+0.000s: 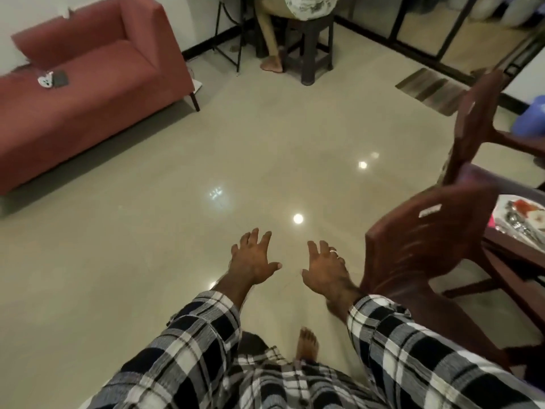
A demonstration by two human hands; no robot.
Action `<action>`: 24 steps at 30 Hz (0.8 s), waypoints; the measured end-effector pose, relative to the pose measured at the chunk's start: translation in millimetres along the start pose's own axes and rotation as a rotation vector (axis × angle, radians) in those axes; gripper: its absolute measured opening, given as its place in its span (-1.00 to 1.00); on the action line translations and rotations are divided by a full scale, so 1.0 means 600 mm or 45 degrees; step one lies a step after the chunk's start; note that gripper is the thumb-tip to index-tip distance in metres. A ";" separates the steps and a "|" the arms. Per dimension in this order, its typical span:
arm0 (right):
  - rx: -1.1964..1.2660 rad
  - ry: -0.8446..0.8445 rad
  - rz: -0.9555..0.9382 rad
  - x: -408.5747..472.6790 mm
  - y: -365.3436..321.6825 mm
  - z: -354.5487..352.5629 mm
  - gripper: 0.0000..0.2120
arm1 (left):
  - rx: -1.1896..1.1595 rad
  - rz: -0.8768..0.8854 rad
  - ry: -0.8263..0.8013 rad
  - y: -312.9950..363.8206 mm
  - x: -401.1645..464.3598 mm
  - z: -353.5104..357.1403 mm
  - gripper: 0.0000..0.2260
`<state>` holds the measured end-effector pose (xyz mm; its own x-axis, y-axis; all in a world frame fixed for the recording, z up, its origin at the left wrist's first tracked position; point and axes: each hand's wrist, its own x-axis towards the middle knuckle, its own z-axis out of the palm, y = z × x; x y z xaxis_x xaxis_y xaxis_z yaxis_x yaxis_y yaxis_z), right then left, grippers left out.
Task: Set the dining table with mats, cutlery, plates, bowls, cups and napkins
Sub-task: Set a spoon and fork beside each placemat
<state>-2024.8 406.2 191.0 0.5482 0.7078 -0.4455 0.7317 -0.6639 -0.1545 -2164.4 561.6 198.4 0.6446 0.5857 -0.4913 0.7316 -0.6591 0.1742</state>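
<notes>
Now, hands: left hand [253, 262] and right hand [326, 268] both held out over the floor [206, 172], fingers spread, holding nothing.
Nearer hand: the right hand lies just beside the near chair [424, 240], hence closer to the dining table [519, 261]; the left hand is farther from it.
Task things: a tray of cutlery [520, 221] rests on the table at the right edge of view, beyond the near chair from the hands; its contents are too blurred to count.
Direction: the table lies to the right of both hands, with the near chair between.
Judged next move: a turn to the right, reaching past the chair back.
Chairs: two, both dark brown; the far chair [472, 122] stands beyond the near one along the table.
Sofa: one, red [88, 93], far left of the table, well apart.
Stool: one, dark [309, 48], far side of the floor, with another person seated.
Doormat: one [430, 90], beyond the far chair.
</notes>
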 end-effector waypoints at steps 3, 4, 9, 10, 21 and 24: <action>-0.040 0.020 0.007 0.098 -0.013 -0.055 -0.21 | 0.043 0.035 -0.040 -0.020 0.081 -0.050 -0.11; -0.051 0.022 0.022 0.138 -0.016 -0.071 -0.22 | 0.058 0.053 -0.057 -0.031 0.121 -0.067 -0.11; -0.010 0.002 0.184 0.315 -0.009 -0.133 -0.26 | 0.127 0.186 -0.133 -0.062 0.337 -0.161 -0.10; 0.021 -0.008 0.248 0.342 -0.003 -0.146 -0.26 | 0.137 0.224 -0.149 -0.061 0.379 -0.186 -0.10; 0.333 0.172 0.789 0.563 0.098 -0.304 -0.21 | 0.359 0.679 -0.120 0.111 0.771 -0.409 -0.02; 0.375 0.213 0.869 0.642 0.161 -0.338 -0.22 | 0.402 0.770 -0.115 0.204 0.870 -0.436 -0.02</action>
<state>-1660.7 663.6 183.3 0.9116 0.1283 -0.3905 0.0827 -0.9878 -0.1317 -1680.3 910.5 186.5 0.8884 0.0392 -0.4575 0.1406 -0.9717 0.1897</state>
